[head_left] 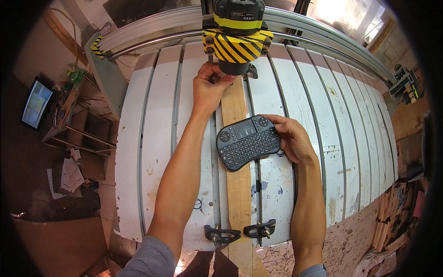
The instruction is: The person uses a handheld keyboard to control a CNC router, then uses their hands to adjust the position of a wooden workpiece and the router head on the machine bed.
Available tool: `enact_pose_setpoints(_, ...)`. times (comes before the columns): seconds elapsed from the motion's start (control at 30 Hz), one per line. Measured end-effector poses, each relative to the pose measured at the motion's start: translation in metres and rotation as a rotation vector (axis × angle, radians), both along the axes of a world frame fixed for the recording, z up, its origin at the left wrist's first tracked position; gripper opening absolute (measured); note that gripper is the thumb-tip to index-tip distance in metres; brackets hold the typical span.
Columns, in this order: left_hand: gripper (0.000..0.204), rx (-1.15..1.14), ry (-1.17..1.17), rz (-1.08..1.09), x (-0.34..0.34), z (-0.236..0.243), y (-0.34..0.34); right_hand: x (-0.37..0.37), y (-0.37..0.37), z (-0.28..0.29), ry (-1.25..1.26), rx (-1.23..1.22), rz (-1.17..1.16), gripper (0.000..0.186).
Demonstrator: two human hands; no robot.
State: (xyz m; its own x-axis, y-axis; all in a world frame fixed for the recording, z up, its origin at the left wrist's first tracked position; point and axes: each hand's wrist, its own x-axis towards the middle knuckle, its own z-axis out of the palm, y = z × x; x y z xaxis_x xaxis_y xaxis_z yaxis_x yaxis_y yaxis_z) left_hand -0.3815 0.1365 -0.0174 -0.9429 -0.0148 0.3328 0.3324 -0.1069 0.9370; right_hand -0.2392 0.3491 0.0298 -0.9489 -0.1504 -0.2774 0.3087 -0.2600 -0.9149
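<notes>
**Holding a keyboard at the router bed**

Reaching forward, the left hand (208, 90) sits at the base of the router (238, 34), just under its yellow-and-black striped housing. Its fingers (217, 79) are curled and pinched together against the black nose of the router; what, if anything, they pinch is too small to tell. The heel of the hand lies just left of the plank (239, 180), a long strip of pale wood that runs down the middle of the white slatted bed (157, 138).

The right hand (294, 138) grips a small black keyboard (248, 141) by its right end. The thumb (273, 119) lies over the top right corner, beside the round pad there, and the other fingers wrap underneath, hidden by the body of the keyboard. The keyboard hangs tilted above the plank, its left end free and near the left forearm.

Two black clamps (240, 231) press the near end of the plank to the bed. A lit screen (36, 102) stands at far left, beside cluttered shelves.
</notes>
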Motion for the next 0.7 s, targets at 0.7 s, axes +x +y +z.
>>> enact_pose_setpoints(0.7,0.019,-0.100,0.033,-0.012,0.005,-0.004,0.001,0.002,-0.019,0.006,-0.013,0.108,-0.087,0.038)
